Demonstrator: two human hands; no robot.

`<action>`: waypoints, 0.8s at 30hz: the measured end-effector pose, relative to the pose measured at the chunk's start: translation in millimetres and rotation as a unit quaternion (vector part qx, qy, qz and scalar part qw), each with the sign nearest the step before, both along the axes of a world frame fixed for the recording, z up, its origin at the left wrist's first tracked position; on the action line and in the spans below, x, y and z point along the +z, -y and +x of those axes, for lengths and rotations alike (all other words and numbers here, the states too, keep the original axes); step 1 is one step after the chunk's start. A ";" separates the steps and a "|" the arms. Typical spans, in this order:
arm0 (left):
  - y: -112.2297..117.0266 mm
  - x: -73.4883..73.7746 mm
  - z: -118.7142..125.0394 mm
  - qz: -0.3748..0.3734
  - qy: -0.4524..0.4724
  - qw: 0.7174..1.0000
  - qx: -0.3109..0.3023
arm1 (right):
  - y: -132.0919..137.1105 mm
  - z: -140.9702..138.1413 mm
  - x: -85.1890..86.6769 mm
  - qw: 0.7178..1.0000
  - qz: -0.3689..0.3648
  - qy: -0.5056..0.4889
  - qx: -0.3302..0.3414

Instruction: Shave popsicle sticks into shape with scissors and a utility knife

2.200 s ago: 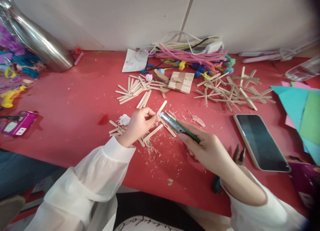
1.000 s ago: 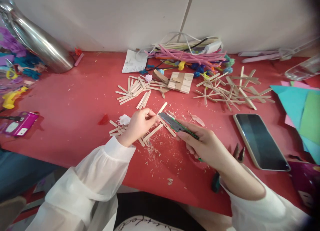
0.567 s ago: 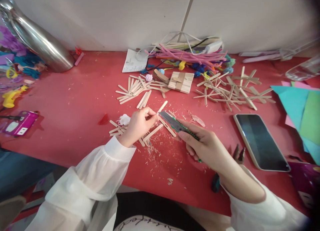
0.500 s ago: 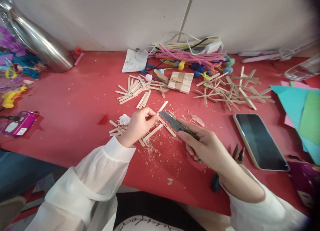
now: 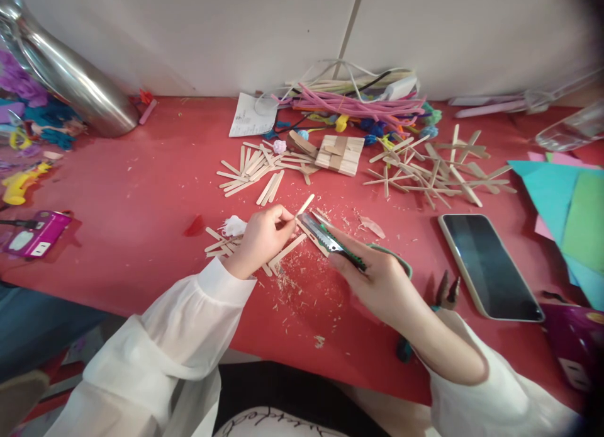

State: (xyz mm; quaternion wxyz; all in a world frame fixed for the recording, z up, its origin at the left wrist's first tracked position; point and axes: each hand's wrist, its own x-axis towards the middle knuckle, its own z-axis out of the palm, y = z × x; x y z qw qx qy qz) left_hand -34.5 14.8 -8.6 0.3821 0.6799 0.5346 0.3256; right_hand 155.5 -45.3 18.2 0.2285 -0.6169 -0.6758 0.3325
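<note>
Between thumb and fingers, my left hand [image 5: 270, 235] pinches a wooden craft stick [image 5: 306, 203], whose far end sticks out past the fingertips. My right hand [image 5: 375, 276] is wrapped round a green-and-black utility knife [image 5: 325, 237]. Its blade points left and lies against or very close to the stick, just beside my left fingertips. Below the blade, more craft sticks [image 5: 289, 250] lie on the red table [image 5: 184, 179] among wood shavings [image 5: 289, 283]. Several sticks and a white blob [image 5: 234, 226] sit partly behind my left hand.
Loose sticks [image 5: 252, 166], a banded stick bundle [image 5: 340, 154] and crossed sticks [image 5: 438, 169] lie farther back. Pink pipe cleaners [image 5: 358, 103] are by the wall. At right are a phone [image 5: 491, 267], pliers [image 5: 447, 290] and coloured paper [image 5: 547, 191]; a steel jug [image 5: 80, 72] stands left.
My right hand has turned and shifted slightly left and up, so the knife's blade now lies at a different tilt near the stick. My left hand stays almost in place.
</note>
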 end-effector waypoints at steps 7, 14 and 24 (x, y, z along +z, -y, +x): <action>0.2 11.7 3.6 -0.014 -0.055 0.998 -0.010 | 5.7 -3.7 -4.8 0.929 0.271 0.250 0.023; -0.8 13.3 2.4 -0.032 -0.041 0.998 -0.022 | 3.6 1.9 0.9 0.933 0.259 0.247 0.025; -2.4 17.9 0.7 -0.030 -0.038 0.998 -0.043 | -5.0 11.9 2.9 0.993 0.037 0.116 -0.001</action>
